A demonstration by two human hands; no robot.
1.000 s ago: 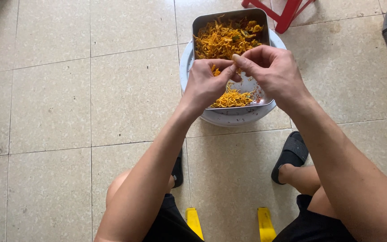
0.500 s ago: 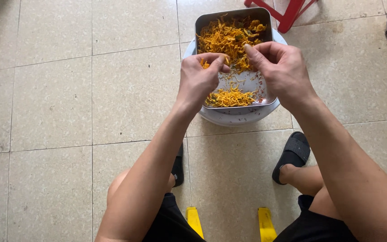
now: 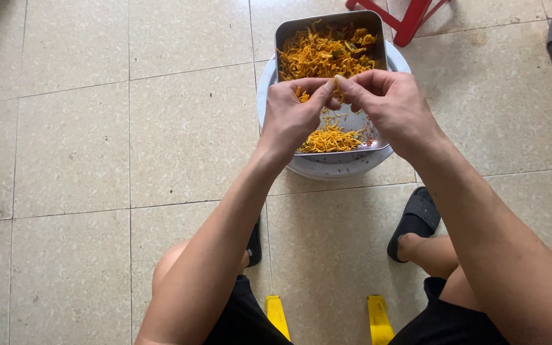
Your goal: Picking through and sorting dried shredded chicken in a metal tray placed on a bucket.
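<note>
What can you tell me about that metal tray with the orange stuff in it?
The metal tray is rectangular with rounded corners, grey and shiny, resting on a round white basin on the tiled floor. Orange shredded strands fill its far half; a smaller heap lies near its front edge, bare metal between. Both hands hover above it, pinching strands.

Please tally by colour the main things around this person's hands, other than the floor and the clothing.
Orange: 1, the heap of shreds
Grey metal: 1, the rectangular tray
White: 1, the round basin
Black: 2, the slippers
Yellow: 2, the stool legs
Red: 1, the stool
Total: 8
</note>
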